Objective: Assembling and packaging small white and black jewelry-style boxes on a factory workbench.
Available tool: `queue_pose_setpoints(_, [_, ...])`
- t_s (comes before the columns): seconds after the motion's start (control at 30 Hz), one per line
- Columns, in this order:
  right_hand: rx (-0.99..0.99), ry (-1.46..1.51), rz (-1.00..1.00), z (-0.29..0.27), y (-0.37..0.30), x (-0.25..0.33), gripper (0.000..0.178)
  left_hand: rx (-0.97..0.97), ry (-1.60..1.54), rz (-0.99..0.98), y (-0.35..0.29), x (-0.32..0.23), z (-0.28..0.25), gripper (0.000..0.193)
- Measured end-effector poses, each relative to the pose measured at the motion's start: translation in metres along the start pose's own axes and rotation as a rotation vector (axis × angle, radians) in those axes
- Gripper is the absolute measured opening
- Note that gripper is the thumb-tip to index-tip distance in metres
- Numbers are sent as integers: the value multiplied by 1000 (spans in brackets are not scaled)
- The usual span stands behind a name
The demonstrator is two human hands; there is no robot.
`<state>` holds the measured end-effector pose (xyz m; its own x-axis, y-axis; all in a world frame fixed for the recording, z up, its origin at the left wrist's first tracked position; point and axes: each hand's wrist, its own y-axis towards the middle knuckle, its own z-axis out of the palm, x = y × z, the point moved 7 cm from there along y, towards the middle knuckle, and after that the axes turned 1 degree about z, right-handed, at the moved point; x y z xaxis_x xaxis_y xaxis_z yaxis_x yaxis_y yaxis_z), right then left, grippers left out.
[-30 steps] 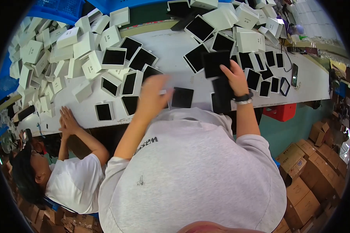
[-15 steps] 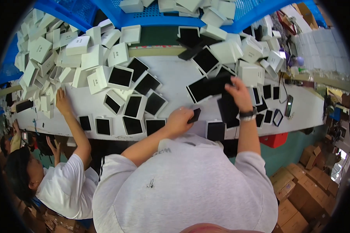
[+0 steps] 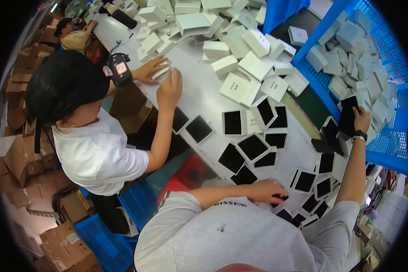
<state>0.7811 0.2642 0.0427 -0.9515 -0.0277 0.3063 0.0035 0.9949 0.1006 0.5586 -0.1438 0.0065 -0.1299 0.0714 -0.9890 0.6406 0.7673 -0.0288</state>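
Note:
My right arm is stretched out to the far right, and my right hand (image 3: 361, 121) grips a flat black rectangular piece (image 3: 348, 113) at the edge of the blue crate. More black pieces (image 3: 332, 138) lie just below it on the table. Close to my body, my left hand (image 3: 266, 191) is curled, with a small black piece (image 3: 282, 196) at its fingertips, partly hidden. White boxes with black inside, such as this open box (image 3: 305, 181), lie right of that hand. Another group of black-filled boxes (image 3: 254, 147) rests beyond it.
A co-worker on the left holds a small white box (image 3: 160, 72) in both hands. White boxes (image 3: 240, 86) are heaped along the far side. Blue crates (image 3: 310, 75) with white boxes stand at the right. Cardboard cartons (image 3: 68, 240) and a red bin (image 3: 188, 174) are at the left.
The view has swung to the left, bringing the co-worker nearer. My right hand has moved from above the table out to the blue crate with a black piece. My left hand stays near my body.

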Motion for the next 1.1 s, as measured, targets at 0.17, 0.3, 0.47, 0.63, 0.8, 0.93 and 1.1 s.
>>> queue_pose_setpoints(0.17, [115,-145,-489,-49,-177,140,25,-506,-925,-41,-17,10,-42,40])
queue_pose_setpoints(0.3, [352,-102,-888,-69,-339,199,38,-329,-1472,-240,-28,1,-63,54])
queue_pose_setpoints(0.47, [342,-240,-1152,-89,-412,206,11,-300,-1234,-584,-47,8,-34,36])
queue_pose_setpoints(0.63, [139,264,-731,-152,-432,198,22,-863,-807,-286,-72,21,-60,32])
queue_pose_setpoints(0.8, [171,769,9,-124,-437,167,18,-682,-658,-133,-75,-34,-47,34])
queue_pose_setpoints(0.93, [-60,1119,191,-83,-449,155,28,-659,-610,28,-83,-52,-33,39])
queue_pose_setpoints(1.1, [-228,801,128,-93,-462,170,27,-705,-368,6,-89,-66,-29,38])
